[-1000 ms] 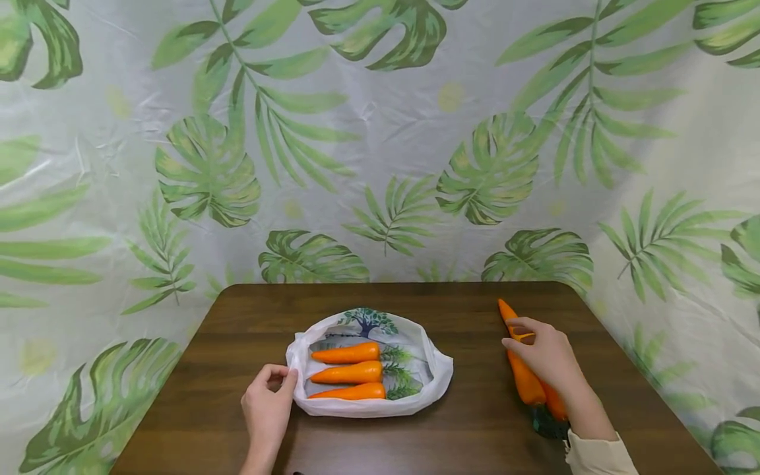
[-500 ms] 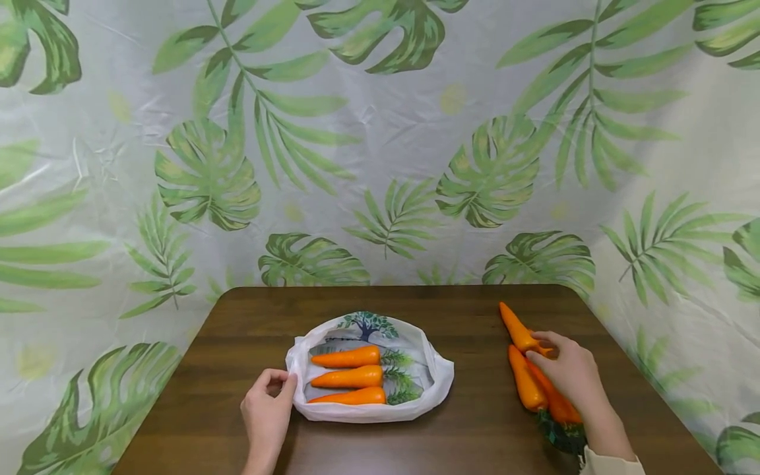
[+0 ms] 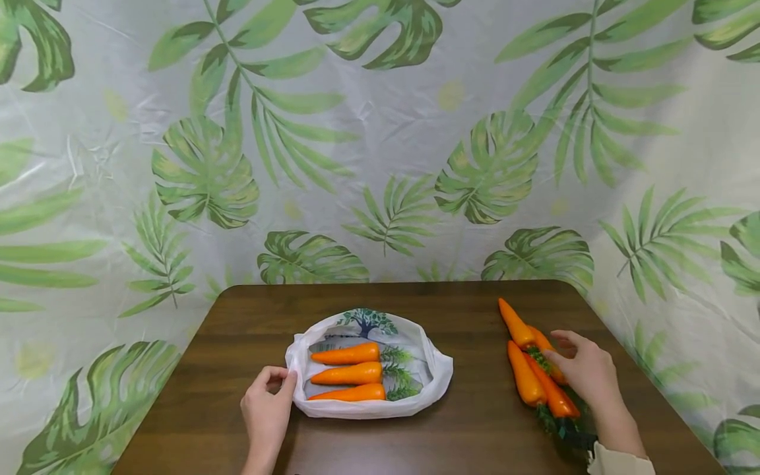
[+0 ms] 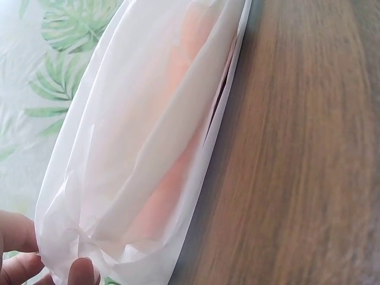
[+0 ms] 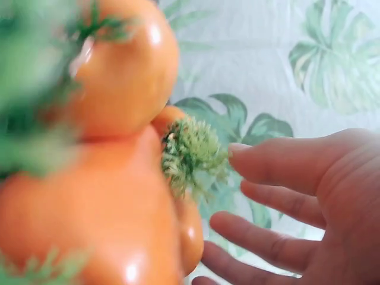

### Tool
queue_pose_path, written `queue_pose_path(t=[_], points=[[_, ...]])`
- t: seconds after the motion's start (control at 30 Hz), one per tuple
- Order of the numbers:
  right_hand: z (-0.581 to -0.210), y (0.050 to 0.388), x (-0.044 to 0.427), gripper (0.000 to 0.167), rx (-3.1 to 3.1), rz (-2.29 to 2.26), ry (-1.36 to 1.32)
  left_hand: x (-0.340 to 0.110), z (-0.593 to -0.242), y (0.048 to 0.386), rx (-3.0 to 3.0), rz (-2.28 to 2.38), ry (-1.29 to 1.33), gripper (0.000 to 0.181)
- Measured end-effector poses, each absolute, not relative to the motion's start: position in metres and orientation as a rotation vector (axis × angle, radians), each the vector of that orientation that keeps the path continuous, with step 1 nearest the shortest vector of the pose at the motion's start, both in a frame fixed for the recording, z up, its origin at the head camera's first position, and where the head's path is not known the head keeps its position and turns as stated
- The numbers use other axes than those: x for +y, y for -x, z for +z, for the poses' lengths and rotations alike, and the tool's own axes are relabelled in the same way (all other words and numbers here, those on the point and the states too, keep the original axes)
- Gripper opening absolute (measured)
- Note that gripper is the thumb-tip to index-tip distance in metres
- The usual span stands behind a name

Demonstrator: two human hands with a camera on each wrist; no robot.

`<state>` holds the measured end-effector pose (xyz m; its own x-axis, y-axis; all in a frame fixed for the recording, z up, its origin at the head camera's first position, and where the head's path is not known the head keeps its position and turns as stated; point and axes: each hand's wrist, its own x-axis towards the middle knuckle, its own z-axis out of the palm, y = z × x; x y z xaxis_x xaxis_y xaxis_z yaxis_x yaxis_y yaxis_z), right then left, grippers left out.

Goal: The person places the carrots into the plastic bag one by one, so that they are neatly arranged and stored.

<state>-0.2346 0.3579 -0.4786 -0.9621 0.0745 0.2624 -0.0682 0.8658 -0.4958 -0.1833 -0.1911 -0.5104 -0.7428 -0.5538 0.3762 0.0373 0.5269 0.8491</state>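
A white plastic bag (image 3: 439,376) with a tree print lies on the table, its mouth spread wide. Inside it, three orange carrots (image 3: 350,375) with green tops lie side by side. My left hand (image 3: 267,404) pinches the bag's left rim between thumb and fingers; in the left wrist view the carrots show faintly through the plastic. Several more carrots (image 3: 525,377) lie overlapping in a pile on the right. Beside the pile is my right hand (image 3: 588,373), holding nothing. Its fingers (image 5: 267,240) are spread in the right wrist view, close to one leafy green top (image 5: 193,151).
The brown wooden table (image 3: 463,442) has rounded far corners. Behind it hangs a pale curtain (image 3: 392,145) printed with green leaves. A stretch of tabletop separates the bag from the carrot pile.
My right hand has moved right and toward me, letting go of a carrot, and the carrots on the right have been spread apart. My left hand stays on the bag's rim.
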Motion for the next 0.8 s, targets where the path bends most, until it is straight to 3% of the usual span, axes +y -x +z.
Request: queue_pose_path(t=[0.8], points=[[-0.488, 0.237, 0.379, 0.064, -3.003, 0.712, 0.202, -0.19, -0.508, 0.18, -2.148, -1.23, -0.399, 0.008]])
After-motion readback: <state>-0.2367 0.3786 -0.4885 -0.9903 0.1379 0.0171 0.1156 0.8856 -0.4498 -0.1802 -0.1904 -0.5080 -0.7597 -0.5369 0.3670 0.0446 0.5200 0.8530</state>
